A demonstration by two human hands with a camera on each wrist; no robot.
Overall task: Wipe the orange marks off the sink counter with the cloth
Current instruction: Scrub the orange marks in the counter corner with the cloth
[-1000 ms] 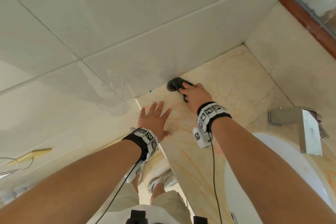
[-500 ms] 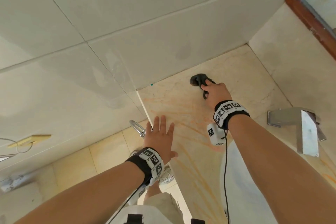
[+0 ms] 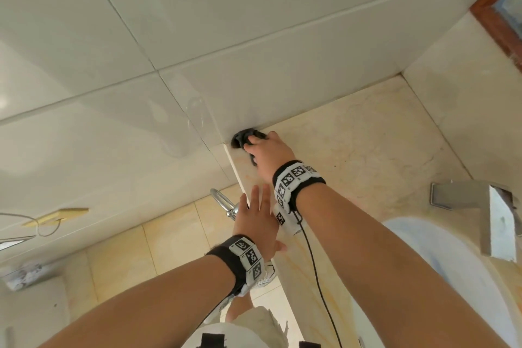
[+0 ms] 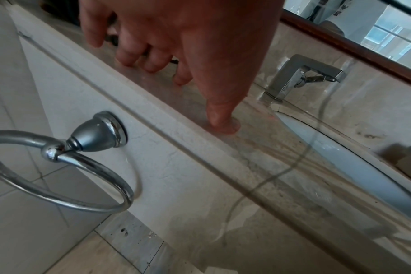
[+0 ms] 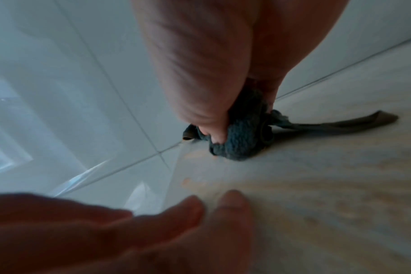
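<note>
My right hand [image 3: 265, 147] grips a bunched dark grey cloth [image 3: 240, 140] and presses it onto the beige marble counter [image 3: 367, 144], in the far left corner where it meets the white wall tiles. In the right wrist view the cloth [image 5: 242, 133] is balled under my curled fingers, a loose tail trailing right. Faint orange marks [image 5: 188, 181] lie just in front of it, and orange streaks [image 3: 310, 277] run along the counter's near part. My left hand [image 3: 254, 220] rests flat on the counter's left edge, fingers straight; its thumb [image 4: 221, 118] presses the surface.
A white basin [image 3: 423, 263] is sunk in the counter at the right, with a square chrome faucet [image 3: 480, 206] behind it. A chrome towel ring [image 4: 59, 159] hangs on the counter's left side panel. A wood-framed mirror [image 3: 502, 14] is at the upper right.
My right hand has slid the cloth leftward along the back wall into the counter's far left corner. My left hand has drawn back toward me along the left edge.
</note>
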